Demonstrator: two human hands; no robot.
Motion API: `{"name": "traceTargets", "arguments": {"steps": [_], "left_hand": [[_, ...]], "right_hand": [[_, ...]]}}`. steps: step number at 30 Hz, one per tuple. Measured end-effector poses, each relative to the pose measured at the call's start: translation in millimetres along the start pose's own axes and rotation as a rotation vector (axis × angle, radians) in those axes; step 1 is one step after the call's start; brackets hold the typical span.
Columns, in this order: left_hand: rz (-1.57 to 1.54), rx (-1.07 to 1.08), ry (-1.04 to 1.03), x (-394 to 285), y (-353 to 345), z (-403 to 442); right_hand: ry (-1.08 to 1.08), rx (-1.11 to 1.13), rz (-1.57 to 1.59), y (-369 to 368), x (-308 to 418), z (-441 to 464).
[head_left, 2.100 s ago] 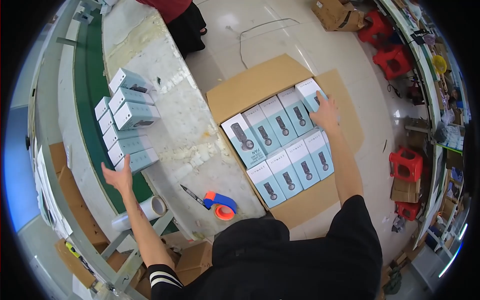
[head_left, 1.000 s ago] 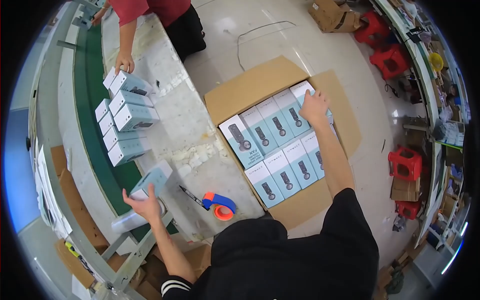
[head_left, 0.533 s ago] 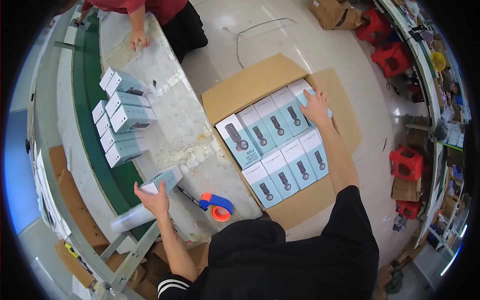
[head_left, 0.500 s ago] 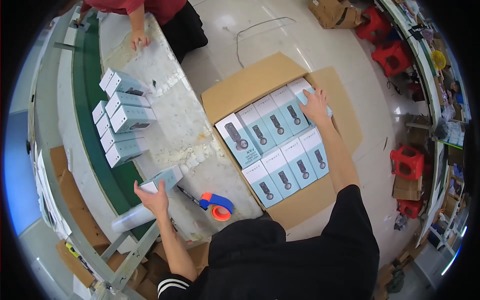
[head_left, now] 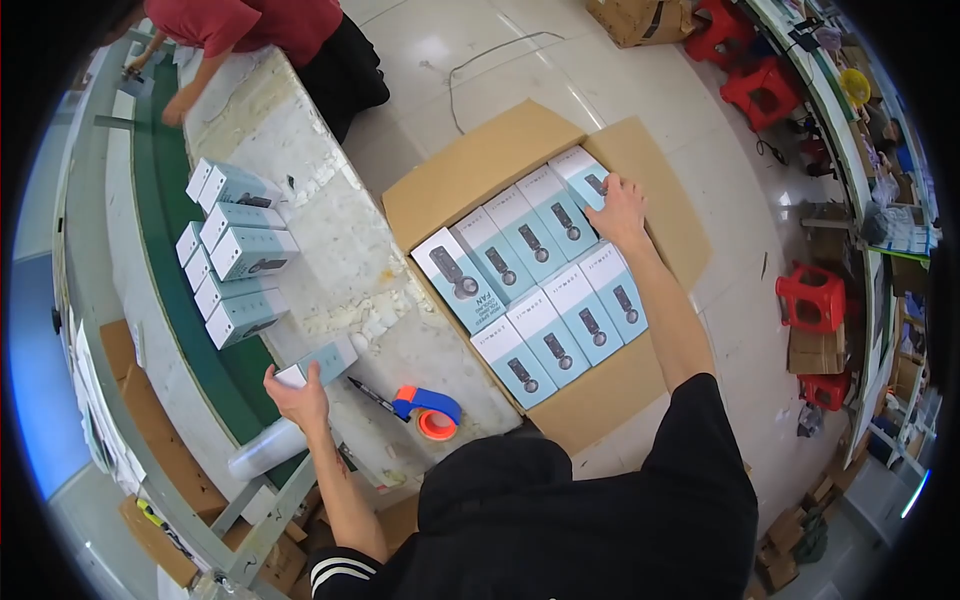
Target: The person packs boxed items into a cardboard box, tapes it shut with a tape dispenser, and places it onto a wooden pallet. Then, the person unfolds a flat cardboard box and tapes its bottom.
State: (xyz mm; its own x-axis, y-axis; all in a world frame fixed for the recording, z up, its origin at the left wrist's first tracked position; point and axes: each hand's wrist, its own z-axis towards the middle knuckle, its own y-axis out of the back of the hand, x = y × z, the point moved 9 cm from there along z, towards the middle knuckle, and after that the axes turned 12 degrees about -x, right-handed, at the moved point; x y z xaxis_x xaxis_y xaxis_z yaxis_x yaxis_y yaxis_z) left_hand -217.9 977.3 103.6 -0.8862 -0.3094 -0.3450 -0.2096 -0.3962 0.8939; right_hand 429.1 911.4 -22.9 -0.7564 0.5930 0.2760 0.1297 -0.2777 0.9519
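My left hand (head_left: 298, 400) grips a small white and pale blue fan box (head_left: 328, 360) by its near end, above the table edge beside the green belt. My right hand (head_left: 622, 214) is at the far right corner of a large open cardboard carton (head_left: 470, 150). Its thumb and fingers are around the near end of a corner fan box (head_left: 578, 176), whose lower part they cover. Two rows of similar fan boxes (head_left: 530, 236) stand in the carton. One box (head_left: 456, 278) at the left shows a bigger picture and lettering.
Several fan boxes (head_left: 240, 250) stand in a group between belt (head_left: 170, 250) and worktable (head_left: 340, 230). A blue and orange tape dispenser (head_left: 428, 410) and a black pen (head_left: 370, 393) lie near me. A co-worker in red (head_left: 250, 30) leans over the far end. Red stools (head_left: 810, 295) stand at right.
My right hand and the corner fan box sit slightly lower in the carton. The co-worker's hand has moved from the tabletop toward the belt. The whole view has shifted slightly.
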Motion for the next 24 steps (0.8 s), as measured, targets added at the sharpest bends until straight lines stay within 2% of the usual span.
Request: {"name": "traceTargets", "arguments": {"steps": [5,9,14,17,20,23,24], "left_hand": [[-0.019,-0.03,-0.019,-3,2,3],[-0.024,-0.029,-0.006,1,3,-5],[-0.037,-0.029,-0.021,0,2,-1],[-0.038,-0.031,-0.018,-1,2,3],[-0.029,-0.03,-0.007,3,3,0],[-0.034,-0.026,-0.005,5,3,-3],[-0.038,-0.025,-0.008,5,3,-3]], "right_hand": [[-0.026,-0.083,0.11,27,7,-4],[-0.002,-0.247,0.31,50,-7,-22],[0.013,-0.323,0.515,36,-10,-28],[0.237,-0.401,0.32,10,-1,-26],[0.199,-0.382,0.237,-11,-14,-37],[0.138,-0.335,-0.018,-7,-6,-40],[0.103,-0.261,-0.04,-13,-7,-42]]}}
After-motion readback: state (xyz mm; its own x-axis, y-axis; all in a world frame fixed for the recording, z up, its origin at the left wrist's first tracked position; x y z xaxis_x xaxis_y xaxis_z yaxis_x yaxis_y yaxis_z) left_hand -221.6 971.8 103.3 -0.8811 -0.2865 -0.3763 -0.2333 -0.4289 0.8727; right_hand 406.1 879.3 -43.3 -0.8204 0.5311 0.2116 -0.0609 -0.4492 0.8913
